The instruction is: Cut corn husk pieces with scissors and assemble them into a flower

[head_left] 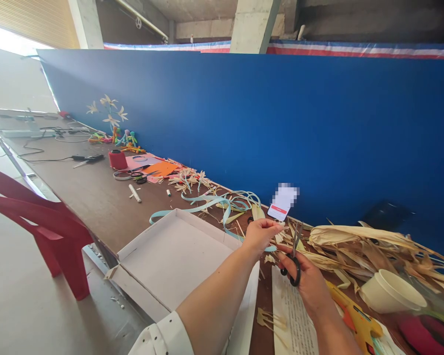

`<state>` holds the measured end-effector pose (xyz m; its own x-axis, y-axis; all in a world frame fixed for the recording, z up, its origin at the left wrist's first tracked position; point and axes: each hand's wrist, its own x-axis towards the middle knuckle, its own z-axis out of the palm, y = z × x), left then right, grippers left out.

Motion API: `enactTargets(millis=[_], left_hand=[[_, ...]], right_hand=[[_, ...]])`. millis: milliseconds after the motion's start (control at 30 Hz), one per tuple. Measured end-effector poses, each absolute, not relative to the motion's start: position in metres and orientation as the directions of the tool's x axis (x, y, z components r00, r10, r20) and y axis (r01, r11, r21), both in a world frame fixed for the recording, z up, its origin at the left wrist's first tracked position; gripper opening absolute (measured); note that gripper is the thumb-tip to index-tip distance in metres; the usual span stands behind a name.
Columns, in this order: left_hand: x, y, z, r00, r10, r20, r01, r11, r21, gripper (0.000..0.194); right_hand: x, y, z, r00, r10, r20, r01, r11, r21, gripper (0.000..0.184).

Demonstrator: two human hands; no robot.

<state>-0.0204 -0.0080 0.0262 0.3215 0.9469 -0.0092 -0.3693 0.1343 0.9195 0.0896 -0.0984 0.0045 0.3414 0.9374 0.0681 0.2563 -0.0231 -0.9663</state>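
Note:
My left hand (259,237) is closed in a pinch, with a small pale piece (280,224) at the fingertips, too small to make out clearly. A light blue ribbon (226,213) curls over the table and passes behind that hand. In my right hand (311,283) is a pair of scissors (295,270) with black handles, blades pointing up and away. The blades are just right of the left fingertips. Dried corn husks (350,236) lie in a heap beyond my right hand. A phone (279,209) with a lit screen leans by the blue partition.
A white box lid (192,251) lies left of my arms. On the right are a yellow glue gun (358,315), a cream paper cup (392,291) and a printed sheet (294,315). Further left are a red tape roll (117,159), more scissors (140,178) and husk flowers (188,180).

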Motion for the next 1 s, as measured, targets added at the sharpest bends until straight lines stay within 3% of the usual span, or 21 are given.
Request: enactTargets(millis=[300,633,767,1000], left_hand=[[-0.018,-0.012,0.033,0.472,0.878,-0.075,-0.517,0.344,0.784,0.019],[-0.018,-0.015,0.030,0.480,0.876,-0.048,-0.249,0.189,0.950,0.022],[-0.018,-0.010,0.024,0.402,0.915,-0.015,-0.155,0.084,0.984,0.023],[-0.019,-0.004,0.025,0.402,0.913,-0.062,-0.220,0.163,0.962,0.025]], right_hand=[[0.088,-0.099,0.005,0.280,0.958,0.063,0.283,-0.020,-0.959,0.052],[0.086,-0.100,0.007,0.293,0.955,0.035,0.268,-0.047,-0.962,0.050],[0.087,-0.100,0.006,0.295,0.955,0.040,0.260,-0.040,-0.965,0.050],[0.087,-0.101,0.009,0.286,0.958,0.008,0.285,-0.077,-0.955,0.053]])
